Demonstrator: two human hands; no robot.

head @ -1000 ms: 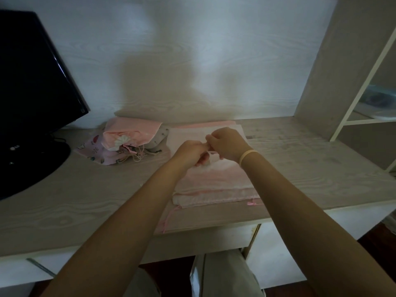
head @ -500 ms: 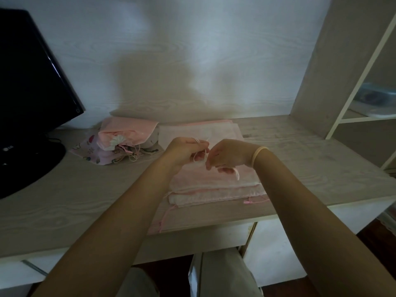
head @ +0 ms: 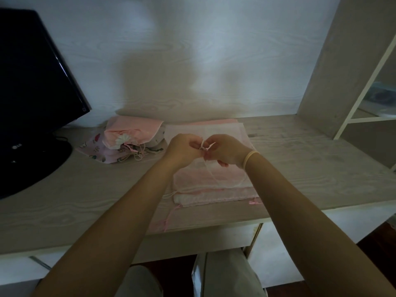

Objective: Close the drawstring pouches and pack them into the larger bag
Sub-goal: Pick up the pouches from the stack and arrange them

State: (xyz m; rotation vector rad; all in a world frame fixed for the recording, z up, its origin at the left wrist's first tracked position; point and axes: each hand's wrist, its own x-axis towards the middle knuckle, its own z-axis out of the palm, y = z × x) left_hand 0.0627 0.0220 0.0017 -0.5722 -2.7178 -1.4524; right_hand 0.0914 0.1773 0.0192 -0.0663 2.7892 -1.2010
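Both hands meet over the middle of the desk, a little toward twelve o'clock from the near edge. The left hand is curled, its fingertips pinching a pale drawstring; the right hand, a thin band round its wrist, pinches the same cord from the three o'clock side. The two sets of fingertips are almost touching, with short ends of the cord sticking up between them. From that pinch a loop of cord hangs down toward six o'clock onto the top pouch, a flat pale pink one lying just beneath the hands.

That pouch sits on a stack: a whitish pouch shows under its near edge, and both rest on a wider flat pink bag that reaches out at twelve o'clock and toward the near edge of the desk. A pink cord trails from the stack at seven o'clock, and a small pink knot lies at four o'clock.

At ten o'clock from the hands, well apart from the stack, lies a heap of gathered pouches, pink on top with a printed one underneath, their cords in a tangle. Further out at nine o'clock stands a dark monitor on its round base. White shelving rises at two o'clock.
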